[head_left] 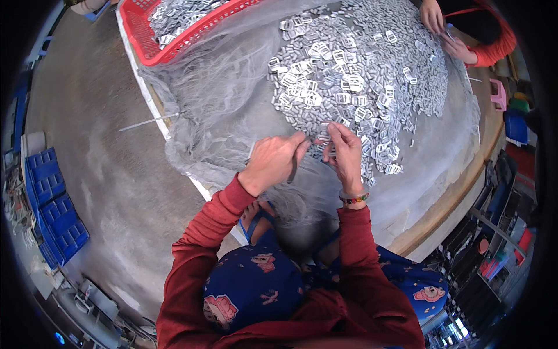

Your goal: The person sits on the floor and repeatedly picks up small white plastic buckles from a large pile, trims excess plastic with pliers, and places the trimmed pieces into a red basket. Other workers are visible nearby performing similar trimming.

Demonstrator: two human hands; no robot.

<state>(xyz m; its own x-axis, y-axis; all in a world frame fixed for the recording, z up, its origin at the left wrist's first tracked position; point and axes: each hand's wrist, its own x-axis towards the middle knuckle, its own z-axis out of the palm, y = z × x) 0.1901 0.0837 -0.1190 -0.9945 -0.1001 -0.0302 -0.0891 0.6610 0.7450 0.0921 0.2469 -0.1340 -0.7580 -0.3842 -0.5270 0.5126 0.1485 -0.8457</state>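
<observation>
My left hand (270, 161) is closed around a slim dark tool (293, 170), whose end sticks out below the fingers; its kind I cannot make out. Close beside it, my right hand (347, 152) pinches a silver metal buckle (323, 132) between thumb and fingers. The two hands almost meet at the near edge of a wide heap of small grey metal pieces (424, 87). Many flat silver buckles (308, 93) with slots lie on and among those pieces.
A red plastic basket (142, 52) of similar metal parts stands at the far left on the table. Crumpled grey netting (226, 99) covers the tabletop. At the far right, a co-worker's hands (444, 35) work over the heap. Blue trays (52, 203) stand off to the left.
</observation>
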